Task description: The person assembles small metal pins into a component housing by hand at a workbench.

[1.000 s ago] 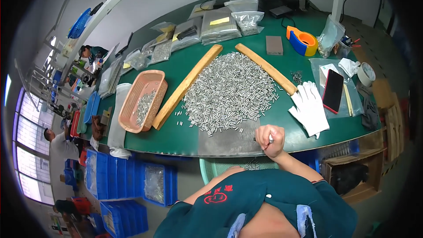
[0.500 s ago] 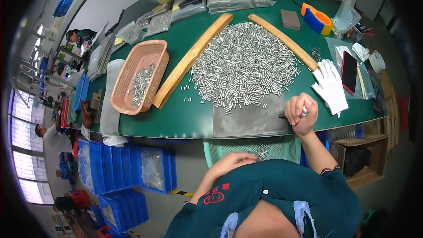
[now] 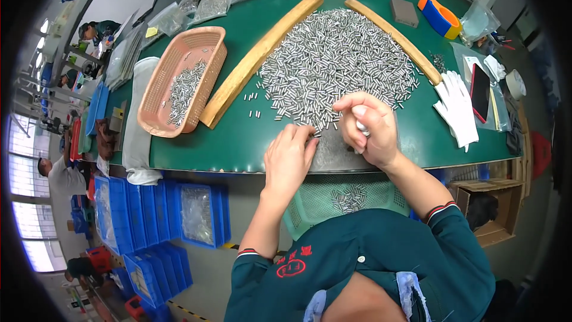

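A broad pile of short metal pins [image 3: 339, 59] lies on the green table. At its near edge my left hand [image 3: 289, 154] rests with bent fingers, thumb and forefinger closing at the loose pins. Whatever sits between those fingertips is too small to make out. Just to the right, my right hand [image 3: 372, 128] is curled round a small whitish object, mostly hidden in the fist. Both hands are over a dark grey plate [image 3: 339, 156] at the table's front edge. Below that edge, a light green basket [image 3: 310, 203] holds more pins.
Two wooden bars, left [image 3: 262, 59] and right [image 3: 396, 39], flank the pile. A pink basket [image 3: 148, 110] with pins stands left. White gloves [image 3: 459, 110], a phone [image 3: 479, 92] and a tape dispenser [image 3: 440, 16] lie right. Blue crates [image 3: 143, 209] stand below left.
My left hand has come up from the green basket to the pile's near edge. My right hand has moved left and forward, still closed. The whole view has shifted slightly.
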Demonstrator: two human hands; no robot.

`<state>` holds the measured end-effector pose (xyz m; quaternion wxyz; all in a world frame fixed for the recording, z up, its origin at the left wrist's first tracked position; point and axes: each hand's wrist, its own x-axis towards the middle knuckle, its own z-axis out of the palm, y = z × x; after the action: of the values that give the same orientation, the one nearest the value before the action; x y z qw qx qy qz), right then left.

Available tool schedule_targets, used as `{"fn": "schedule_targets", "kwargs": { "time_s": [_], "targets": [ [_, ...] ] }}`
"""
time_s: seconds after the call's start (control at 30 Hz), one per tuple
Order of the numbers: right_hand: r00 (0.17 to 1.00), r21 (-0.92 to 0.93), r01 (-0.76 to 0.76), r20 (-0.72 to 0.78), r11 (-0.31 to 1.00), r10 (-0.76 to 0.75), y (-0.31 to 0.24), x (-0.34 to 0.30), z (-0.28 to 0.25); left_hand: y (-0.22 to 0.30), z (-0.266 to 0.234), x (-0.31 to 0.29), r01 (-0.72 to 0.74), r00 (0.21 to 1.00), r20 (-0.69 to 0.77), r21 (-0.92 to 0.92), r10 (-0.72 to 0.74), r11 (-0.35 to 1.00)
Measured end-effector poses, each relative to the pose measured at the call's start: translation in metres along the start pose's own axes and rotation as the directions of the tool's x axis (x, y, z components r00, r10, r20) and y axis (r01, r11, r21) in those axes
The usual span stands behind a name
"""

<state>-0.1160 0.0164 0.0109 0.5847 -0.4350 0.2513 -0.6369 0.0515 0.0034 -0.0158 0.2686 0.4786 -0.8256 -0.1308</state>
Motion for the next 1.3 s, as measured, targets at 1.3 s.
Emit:
{"fn": "schedule_targets", "kwargs": {
  "time_s": [1.3],
  "targets": [
    [0.971,0.343,0.142,-0.231,0.928,-0.063,0.003,-0.021,-0.031,0.038,0.030,-0.004,0.106,0.987,0.144,-0.206,-0.077,0.973]
  ]
}}
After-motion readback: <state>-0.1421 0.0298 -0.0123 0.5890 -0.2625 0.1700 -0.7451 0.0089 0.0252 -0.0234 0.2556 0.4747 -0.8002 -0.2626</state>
